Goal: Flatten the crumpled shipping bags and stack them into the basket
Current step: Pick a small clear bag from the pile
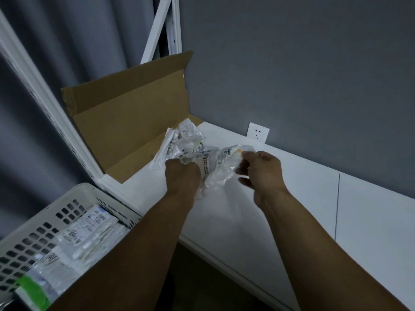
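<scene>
Both hands clamped on crumpled clear plastic shipping bag (pixel 211 162) w/ printed labels: left hand (pixel 182 176), right hand (pixel 261 170), held above white tabletop (pixel 292 198). Flattened bags (pixel 74 245) lie in white perforated plastic basket (pixel 33 234), bottom left.

The left grip (pixel 183 173) and right grip (pixel 261 170) are bare, both forearms (pixel 143 243) uncovered along their visible length.

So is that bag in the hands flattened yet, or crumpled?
Crumpled. The shipping bag is bunched and creased between the left hand and right hand, which both grip it.
</scene>
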Action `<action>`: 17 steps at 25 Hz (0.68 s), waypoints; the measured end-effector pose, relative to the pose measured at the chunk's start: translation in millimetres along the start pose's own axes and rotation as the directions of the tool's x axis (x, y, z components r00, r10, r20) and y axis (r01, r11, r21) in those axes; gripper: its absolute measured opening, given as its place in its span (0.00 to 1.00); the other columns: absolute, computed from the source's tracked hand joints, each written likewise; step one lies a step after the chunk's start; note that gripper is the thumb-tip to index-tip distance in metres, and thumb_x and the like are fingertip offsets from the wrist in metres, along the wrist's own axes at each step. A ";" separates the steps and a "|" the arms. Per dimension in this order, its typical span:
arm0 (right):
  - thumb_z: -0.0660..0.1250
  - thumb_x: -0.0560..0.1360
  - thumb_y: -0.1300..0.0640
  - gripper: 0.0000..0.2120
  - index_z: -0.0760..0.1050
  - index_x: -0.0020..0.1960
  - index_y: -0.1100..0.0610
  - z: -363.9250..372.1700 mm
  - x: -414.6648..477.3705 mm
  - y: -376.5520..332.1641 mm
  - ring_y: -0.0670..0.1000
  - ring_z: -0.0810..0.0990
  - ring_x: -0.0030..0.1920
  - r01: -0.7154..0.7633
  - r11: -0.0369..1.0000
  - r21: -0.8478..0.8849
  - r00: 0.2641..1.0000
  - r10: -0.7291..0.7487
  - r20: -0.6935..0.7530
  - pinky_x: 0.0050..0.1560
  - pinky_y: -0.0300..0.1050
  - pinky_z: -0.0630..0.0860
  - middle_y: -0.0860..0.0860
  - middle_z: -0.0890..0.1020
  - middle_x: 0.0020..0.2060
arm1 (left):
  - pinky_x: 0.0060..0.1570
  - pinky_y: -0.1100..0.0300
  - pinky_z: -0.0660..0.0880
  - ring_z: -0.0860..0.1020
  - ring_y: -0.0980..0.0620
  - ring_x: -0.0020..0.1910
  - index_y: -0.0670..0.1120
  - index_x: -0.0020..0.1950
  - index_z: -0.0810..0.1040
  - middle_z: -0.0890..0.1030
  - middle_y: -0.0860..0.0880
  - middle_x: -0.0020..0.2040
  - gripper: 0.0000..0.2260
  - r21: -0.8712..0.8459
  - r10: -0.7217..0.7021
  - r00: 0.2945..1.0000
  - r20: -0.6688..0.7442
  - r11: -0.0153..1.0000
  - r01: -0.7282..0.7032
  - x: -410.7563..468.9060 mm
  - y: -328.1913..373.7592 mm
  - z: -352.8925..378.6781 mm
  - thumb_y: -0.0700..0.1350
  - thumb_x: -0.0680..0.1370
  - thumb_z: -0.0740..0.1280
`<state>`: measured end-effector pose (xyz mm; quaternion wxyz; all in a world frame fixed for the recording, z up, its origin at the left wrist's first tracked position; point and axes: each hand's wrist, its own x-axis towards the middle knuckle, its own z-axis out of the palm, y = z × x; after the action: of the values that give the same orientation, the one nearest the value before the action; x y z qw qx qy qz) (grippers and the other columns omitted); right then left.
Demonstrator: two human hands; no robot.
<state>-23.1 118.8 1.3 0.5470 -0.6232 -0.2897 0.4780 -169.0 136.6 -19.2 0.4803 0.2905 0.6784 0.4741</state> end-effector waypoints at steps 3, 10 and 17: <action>0.65 0.77 0.61 0.05 0.77 0.44 0.61 -12.9 4.2 -8.8 0.52 0.78 0.32 -0.031 0.999 0.010 0.999 0.031 -0.011 0.34 0.43 0.76 0.53 0.77 0.32 | 0.41 0.60 0.74 0.81 0.42 0.53 0.36 0.61 0.77 0.80 0.38 0.60 0.13 -0.012 -0.040 0.999 -0.034 0.999 0.040 5.4 -0.5 -4.4 0.40 0.80 0.62; 0.67 0.76 0.62 0.06 0.80 0.44 0.63 -18.4 3.1 -8.9 0.53 0.79 0.35 -0.005 0.996 0.088 1.000 0.004 0.010 0.36 0.43 0.80 0.53 0.79 0.31 | 0.33 0.63 0.70 0.78 0.46 0.50 0.39 0.68 0.73 0.76 0.45 0.58 0.15 -0.286 -0.151 0.987 0.059 0.945 0.161 -8.2 7.6 -4.8 0.39 0.82 0.59; 0.78 0.71 0.59 0.14 0.77 0.36 0.68 -5.1 -3.6 12.0 0.50 0.74 0.30 0.230 0.948 -0.219 0.973 -0.217 0.082 0.37 0.43 0.76 0.57 0.77 0.31 | 0.51 0.55 0.78 0.80 0.47 0.54 0.48 0.63 0.77 0.82 0.49 0.57 0.15 -0.374 -0.036 0.984 0.176 0.922 0.101 -12.1 0.3 6.4 0.43 0.77 0.71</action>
<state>-21.7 110.8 -9.5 0.5145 -0.6307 -0.4267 0.3942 -158.6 128.8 -14.9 0.5985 0.2059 0.5408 0.5540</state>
